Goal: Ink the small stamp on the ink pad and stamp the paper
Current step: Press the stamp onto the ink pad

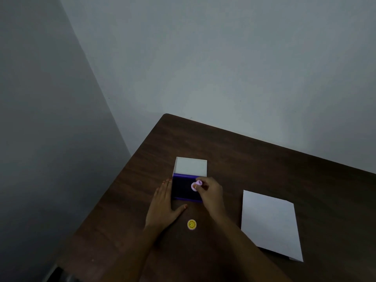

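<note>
**Small stamp meets the ink**

The right hand pinches the small stamp on the ink pad; the left hand lies flat, steadying it. Light and rigid, the stamp seems best gripped by its sides. The paper waits nearby.

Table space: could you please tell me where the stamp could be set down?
Bare wood lies between the ink pad and the paper, and beyond the paper toward the wall. It is crowded around the pad, with both hands and a yellow cap.
</note>
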Motion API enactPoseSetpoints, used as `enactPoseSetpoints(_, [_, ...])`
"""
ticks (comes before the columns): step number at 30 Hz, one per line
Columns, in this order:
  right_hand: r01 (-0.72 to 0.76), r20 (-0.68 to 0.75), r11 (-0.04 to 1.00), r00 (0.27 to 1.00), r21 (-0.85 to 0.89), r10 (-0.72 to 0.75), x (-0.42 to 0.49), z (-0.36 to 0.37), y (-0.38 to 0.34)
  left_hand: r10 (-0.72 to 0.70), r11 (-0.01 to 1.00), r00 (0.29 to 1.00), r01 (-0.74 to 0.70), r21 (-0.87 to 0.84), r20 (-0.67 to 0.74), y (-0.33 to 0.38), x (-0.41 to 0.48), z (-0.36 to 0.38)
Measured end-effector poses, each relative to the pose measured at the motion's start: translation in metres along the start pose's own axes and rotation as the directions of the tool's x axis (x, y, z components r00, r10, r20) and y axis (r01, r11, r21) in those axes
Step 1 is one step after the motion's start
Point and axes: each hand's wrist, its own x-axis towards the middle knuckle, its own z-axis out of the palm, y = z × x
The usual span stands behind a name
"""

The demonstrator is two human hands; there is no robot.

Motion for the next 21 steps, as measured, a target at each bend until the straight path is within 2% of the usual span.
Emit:
enactPoseSetpoints(4, [0.173, 0.07, 0.961, 0.984, -0.216, -0.162, 0.012, 0.021, -0.004, 0.003, 0.999, 1.0, -0.003, 0.048, 0.001, -0.005, 0.002, 0.004])
enactPoseSetpoints(9, [0.21, 0.114, 0.918, 0.977, -0.336, -0.182, 0.014, 0.035, 0.003, 0.008, 0.998, 1.0, -0.007, 0.055, -0.012, -0.008, 0.003, 0.009])
enactPoseSetpoints(21, [0.217, 0.116, 0.892, 0.976, -0.398, -0.186, 0.015, 0.041, 0.006, 0.019, 0.998, 0.999, -0.016, 0.065, -0.041, -0.009, 0.002, 0.011])
